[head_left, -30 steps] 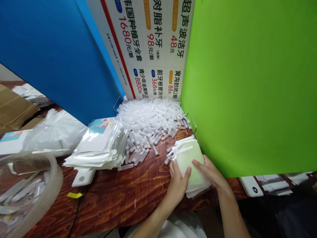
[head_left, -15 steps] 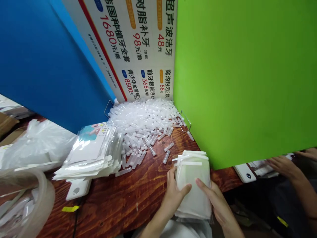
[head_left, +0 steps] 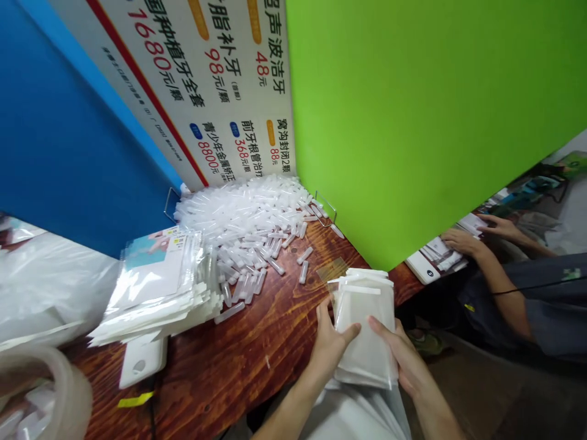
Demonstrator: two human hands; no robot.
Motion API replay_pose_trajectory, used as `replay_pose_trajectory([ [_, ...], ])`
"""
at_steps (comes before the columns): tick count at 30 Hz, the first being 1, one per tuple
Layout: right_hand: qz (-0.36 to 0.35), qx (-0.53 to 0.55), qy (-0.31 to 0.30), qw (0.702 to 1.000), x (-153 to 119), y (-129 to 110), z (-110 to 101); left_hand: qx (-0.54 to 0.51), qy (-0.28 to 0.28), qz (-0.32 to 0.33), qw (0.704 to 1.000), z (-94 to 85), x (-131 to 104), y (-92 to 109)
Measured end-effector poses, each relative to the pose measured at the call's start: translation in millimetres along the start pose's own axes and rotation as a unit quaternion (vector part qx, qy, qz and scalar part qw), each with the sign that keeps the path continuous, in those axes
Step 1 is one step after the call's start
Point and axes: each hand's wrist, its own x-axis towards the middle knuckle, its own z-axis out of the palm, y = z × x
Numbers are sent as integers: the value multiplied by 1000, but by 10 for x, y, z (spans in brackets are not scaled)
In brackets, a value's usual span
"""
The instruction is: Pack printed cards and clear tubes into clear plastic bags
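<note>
Gripping the stack of clear bags [head_left: 364,333] between my left hand [head_left: 331,345] and right hand [head_left: 403,360] at the table edge [head_left: 257,360]; the slick sheets may fan and slide off.

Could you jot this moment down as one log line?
left hand: grips bag stack | right hand: grips same stack | stack: at table edge | tubes: heaped behind

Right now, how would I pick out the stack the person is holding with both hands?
Start at the green partition and drop to the wooden table below its lower corner. At the table's near edge, the left hand and right hand grip a stack of clear plastic bags. Unlike the fanned pile of printed packets by the blue partition, these look blank.
</note>
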Motion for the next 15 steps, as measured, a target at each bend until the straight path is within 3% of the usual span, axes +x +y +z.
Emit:
replay_pose_trajectory([
  [5,-40,-66,1,997,14,-36,40,-190,-20,-99,977,-53,-76,102],
  [11,-91,-90,-72,989,177,-159,109,-317,-28,-89,944,-63,-84,169],
  [15,-174,-126,-127,968,230,-237,229,-321,-59,-84,942,-149,-31,296],
])
